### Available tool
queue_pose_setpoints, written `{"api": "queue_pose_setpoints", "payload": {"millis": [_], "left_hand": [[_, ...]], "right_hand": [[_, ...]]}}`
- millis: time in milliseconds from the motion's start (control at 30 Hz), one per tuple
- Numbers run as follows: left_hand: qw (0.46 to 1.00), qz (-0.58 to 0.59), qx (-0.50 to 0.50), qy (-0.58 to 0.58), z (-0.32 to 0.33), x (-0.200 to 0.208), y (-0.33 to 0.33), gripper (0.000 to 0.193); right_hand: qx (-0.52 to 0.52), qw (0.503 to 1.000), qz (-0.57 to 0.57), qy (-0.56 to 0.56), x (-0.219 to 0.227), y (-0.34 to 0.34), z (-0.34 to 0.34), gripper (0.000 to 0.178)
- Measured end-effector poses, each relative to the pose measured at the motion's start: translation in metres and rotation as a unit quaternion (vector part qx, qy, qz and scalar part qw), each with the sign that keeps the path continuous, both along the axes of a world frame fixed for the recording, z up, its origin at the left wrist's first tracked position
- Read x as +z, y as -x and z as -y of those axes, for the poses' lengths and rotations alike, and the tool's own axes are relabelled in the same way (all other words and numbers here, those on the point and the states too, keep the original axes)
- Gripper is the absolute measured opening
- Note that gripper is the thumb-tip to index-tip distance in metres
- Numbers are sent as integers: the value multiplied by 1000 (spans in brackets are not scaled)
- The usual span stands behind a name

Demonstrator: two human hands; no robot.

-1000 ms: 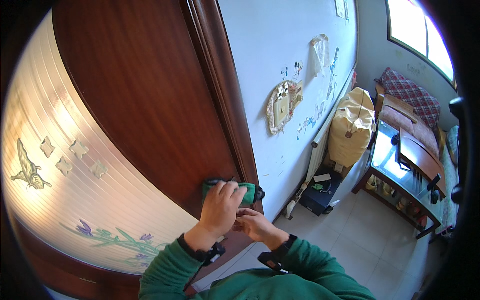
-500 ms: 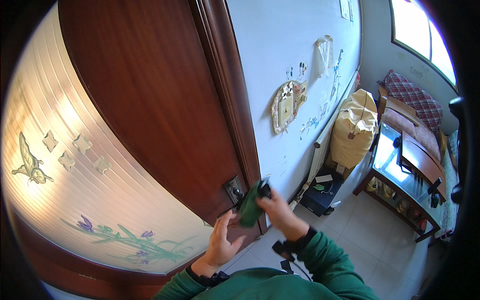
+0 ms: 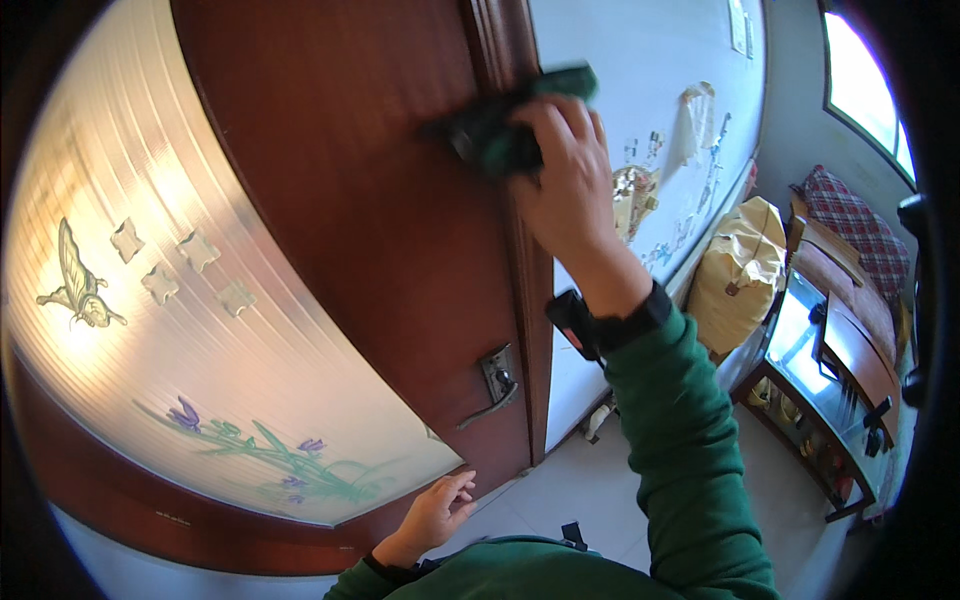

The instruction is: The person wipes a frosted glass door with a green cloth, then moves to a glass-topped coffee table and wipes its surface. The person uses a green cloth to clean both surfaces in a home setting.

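Note:
Raised high in front of me, my right hand (image 3: 568,185) grips a dark green cloth (image 3: 495,140), which is smeared by motion. The cloth is against or very close to the brown wooden door (image 3: 350,130), by the door frame (image 3: 505,45); contact cannot be made out for sure. Below it on the door sits a metal lever handle (image 3: 493,385). Low down, under that handle, my left hand (image 3: 432,515) is open with bent fingers and holds nothing. A ribbed, lit glass panel (image 3: 200,350) with flower and butterfly decorations fills the door's left part.
Right of the frame, a pale wall (image 3: 630,50) carries stickers and a decorated switch surround (image 3: 632,195). Farther right stand a covered yellow bundle (image 3: 740,275), a glass-topped table (image 3: 800,310) and a seat with a plaid cushion (image 3: 855,220). Pale floor tiles (image 3: 590,490) lie below.
My right hand has carried the cloth from beside the door handle up to the upper door near the frame. The left hand has dropped lower, away from the cloth. The view has shifted slightly.

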State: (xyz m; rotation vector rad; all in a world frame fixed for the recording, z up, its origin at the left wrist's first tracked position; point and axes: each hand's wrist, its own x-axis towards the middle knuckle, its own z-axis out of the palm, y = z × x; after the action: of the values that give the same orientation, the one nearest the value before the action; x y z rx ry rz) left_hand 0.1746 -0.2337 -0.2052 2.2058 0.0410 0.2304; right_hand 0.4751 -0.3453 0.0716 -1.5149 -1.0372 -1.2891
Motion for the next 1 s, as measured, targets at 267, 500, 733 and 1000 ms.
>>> {"api": "queue_pose_setpoints", "payload": {"millis": [267, 500, 733, 1000], "left_hand": [[995, -81, 61, -18, -1, 0, 20, 45], [997, -68, 20, -26, 5, -2, 12, 42], [995, -86, -31, -41, 8, -7, -6, 40], [990, -118, -72, -22, 5, -29, -5, 40]], "right_hand": [[-1, 978, -209, 16, -216, 12, 2, 49], [-15, 915, -401, 44, -327, 29, 6, 50], [73, 973, -217, 24, -164, 5, 14, 47], [64, 958, -279, -20, -180, 10, 5, 52]]}}
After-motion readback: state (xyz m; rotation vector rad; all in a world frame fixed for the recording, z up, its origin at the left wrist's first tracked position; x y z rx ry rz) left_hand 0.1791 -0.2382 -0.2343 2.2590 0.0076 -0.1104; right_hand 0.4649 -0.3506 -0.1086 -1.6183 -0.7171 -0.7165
